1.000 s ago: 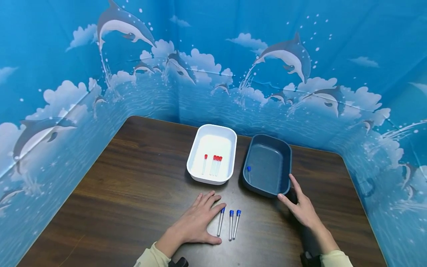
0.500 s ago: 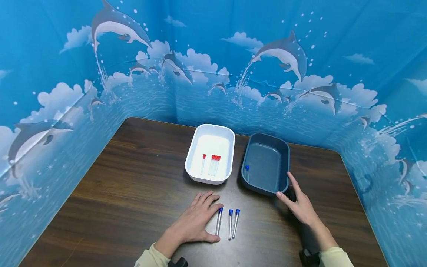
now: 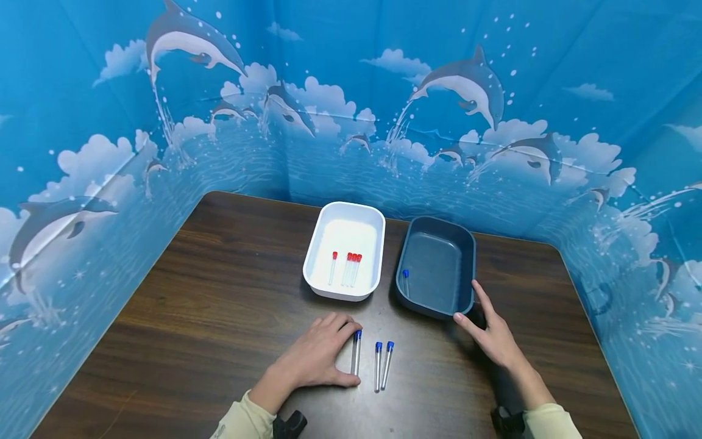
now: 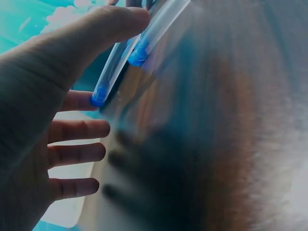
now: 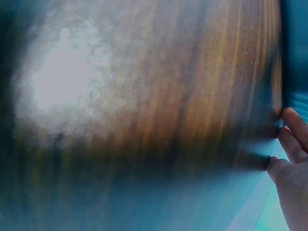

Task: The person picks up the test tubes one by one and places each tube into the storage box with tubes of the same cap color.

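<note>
My left hand (image 3: 318, 350) pinches a blue-capped test tube (image 3: 356, 353) lengthwise, the index finger at its cap and the thumb at its bottom end. In the left wrist view this clear tube (image 4: 114, 67) spans from fingertip to thumb, and the other fingers are spread. Two more blue-capped test tubes (image 3: 378, 367) lie side by side to its right. My right hand (image 3: 496, 338) touches the near right corner of a dark blue-grey bin (image 3: 474, 256) with thumb and index finger straight. Inside that bin lies one blue-capped tube (image 3: 406, 281).
A white bin (image 3: 310, 268) stands left of the dark one and holds several red-capped test tubes (image 3: 353, 268). Both bins sit on a brown wood-grain table (image 3: 219, 286) near its back edge. A dolphin-printed blue curtain (image 3: 340, 122) surrounds the table's far sides.
My left thumb and index finger have closed on the ends of the leftmost tube, which has moved slightly away and left. The right hand stays at the dark bin.
</note>
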`<state>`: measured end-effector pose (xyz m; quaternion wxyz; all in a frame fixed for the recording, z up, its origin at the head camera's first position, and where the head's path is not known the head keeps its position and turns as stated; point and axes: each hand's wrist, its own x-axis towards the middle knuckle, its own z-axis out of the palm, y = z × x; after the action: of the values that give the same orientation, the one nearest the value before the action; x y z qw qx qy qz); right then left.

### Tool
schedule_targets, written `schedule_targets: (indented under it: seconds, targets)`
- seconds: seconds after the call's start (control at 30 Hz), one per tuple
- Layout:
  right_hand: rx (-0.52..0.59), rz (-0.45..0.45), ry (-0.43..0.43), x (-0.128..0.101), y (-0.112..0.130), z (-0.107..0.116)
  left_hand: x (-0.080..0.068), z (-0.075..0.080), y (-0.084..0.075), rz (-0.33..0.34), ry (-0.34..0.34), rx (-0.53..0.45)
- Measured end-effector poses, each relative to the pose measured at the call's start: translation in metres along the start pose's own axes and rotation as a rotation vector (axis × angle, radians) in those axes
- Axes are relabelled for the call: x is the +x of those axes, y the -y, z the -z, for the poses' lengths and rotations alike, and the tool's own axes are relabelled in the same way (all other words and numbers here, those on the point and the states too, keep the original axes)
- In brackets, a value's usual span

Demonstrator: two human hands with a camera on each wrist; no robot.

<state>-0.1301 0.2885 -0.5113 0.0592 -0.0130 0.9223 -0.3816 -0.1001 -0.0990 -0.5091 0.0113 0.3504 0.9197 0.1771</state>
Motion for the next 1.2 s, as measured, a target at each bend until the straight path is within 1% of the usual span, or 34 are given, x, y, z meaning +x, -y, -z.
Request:
schedule_targets:
  seconds: [0.17,0.3,0.53,0.7,0.83,0.93,1.13,1.2]
  targets:
    - [0.004,0.001,0.005,0.0,-0.002,-0.001,0.003,0.007,-0.001,0.01,0.002,-0.001]
    - [0.007,0.005,0.0,0.001,-0.001,0.0,0.007,0.015,-0.003,0.006,-0.013,0.006]
    - [0.012,0.01,-0.005,-0.001,0.0,-0.001,0.018,0.028,-0.005,-0.025,-0.041,0.029]
    - [0.011,0.013,-0.005,-0.002,0.0,-0.002,0.03,0.033,-0.006,-0.051,-0.062,0.026]
    - [0.007,0.016,-0.009,-0.003,0.0,-0.001,0.045,0.038,-0.008,-0.061,-0.066,0.009]
    - [0.007,0.017,-0.013,-0.003,-0.001,0.0,0.059,0.042,-0.008,-0.06,-0.063,-0.004]
    - [0.021,0.027,-0.008,-0.003,0.0,-0.001,0.092,0.052,-0.007,-0.063,-0.015,-0.093]
    - [0.025,0.03,-0.008,-0.002,0.0,-0.001,0.105,0.054,-0.006,-0.067,0.003,-0.094]
